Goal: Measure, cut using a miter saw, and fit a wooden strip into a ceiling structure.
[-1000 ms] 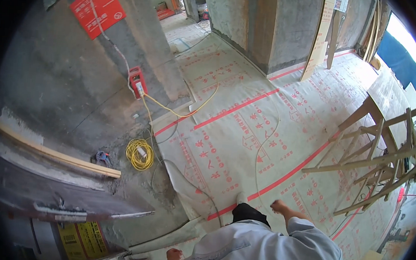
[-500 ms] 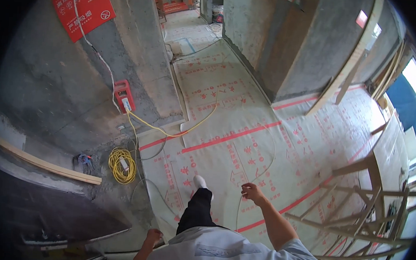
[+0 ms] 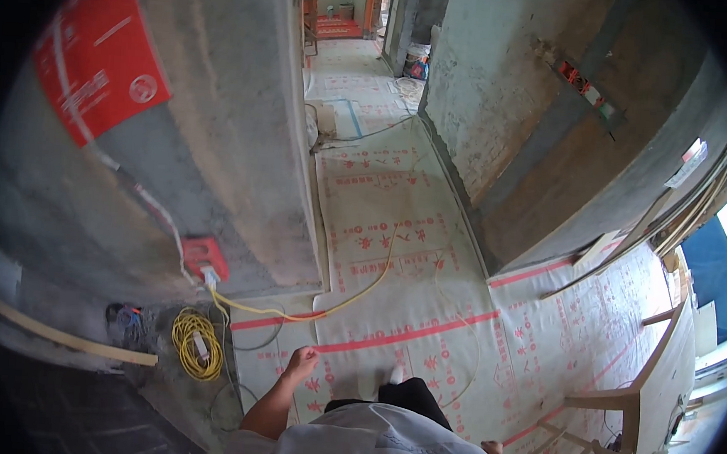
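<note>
My left hand is swung forward over the covered floor, its fingers loosely curled, with nothing visible in them. My right hand hangs low beside my body at the lower edge. Its fingers look curled, but the inside of the hand is hidden. Neither hand touches anything around it. Below me a white shoe and a dark trouser leg show on the pale floor covering with red print and red tape.
A yellow cable coil lies on the left, near a red socket box on the wall. A loose yellow cable crosses the floor ahead. A wooden frame stands at the right. Between rough walls, a passage leads away.
I have stepped forward toward the passage, and the walls are nearer. My left hand has swung forward and up; my right hand has swung back toward my body.
</note>
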Demonstrator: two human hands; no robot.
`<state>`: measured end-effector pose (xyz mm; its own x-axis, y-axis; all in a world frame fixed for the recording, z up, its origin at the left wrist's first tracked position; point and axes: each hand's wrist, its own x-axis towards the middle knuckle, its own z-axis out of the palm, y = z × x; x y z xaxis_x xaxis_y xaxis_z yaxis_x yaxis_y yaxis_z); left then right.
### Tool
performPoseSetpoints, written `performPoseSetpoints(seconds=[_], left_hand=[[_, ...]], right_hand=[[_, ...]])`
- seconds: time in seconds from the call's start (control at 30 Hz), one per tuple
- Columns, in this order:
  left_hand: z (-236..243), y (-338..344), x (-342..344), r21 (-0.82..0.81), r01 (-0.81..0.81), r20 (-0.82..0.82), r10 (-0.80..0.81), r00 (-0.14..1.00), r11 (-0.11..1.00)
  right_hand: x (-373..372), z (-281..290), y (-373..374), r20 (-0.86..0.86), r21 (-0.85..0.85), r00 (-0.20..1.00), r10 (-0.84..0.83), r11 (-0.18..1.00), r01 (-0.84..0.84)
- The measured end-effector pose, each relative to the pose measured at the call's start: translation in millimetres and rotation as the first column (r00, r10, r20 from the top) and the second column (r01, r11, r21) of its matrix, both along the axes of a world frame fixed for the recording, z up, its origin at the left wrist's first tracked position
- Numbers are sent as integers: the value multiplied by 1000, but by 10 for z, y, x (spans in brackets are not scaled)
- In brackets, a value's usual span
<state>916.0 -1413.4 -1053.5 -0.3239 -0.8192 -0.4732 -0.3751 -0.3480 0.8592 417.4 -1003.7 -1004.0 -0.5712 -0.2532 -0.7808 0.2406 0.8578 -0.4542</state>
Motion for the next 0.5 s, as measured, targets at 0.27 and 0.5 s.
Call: performPoseSetpoints(seconds=[0.27, 0.5], left_hand=[[-93, -1703, -893, 237, -51, 103, 27, 994, 970], [506, -3024, -1893, 481, -339, 269, 232, 935, 808]], right_hand=[[-1420, -1068, -2422, 242, -279, 942, 233, 946, -163], [-3607, -1643, -4521, -111, -232, 930, 351, 901, -367]])
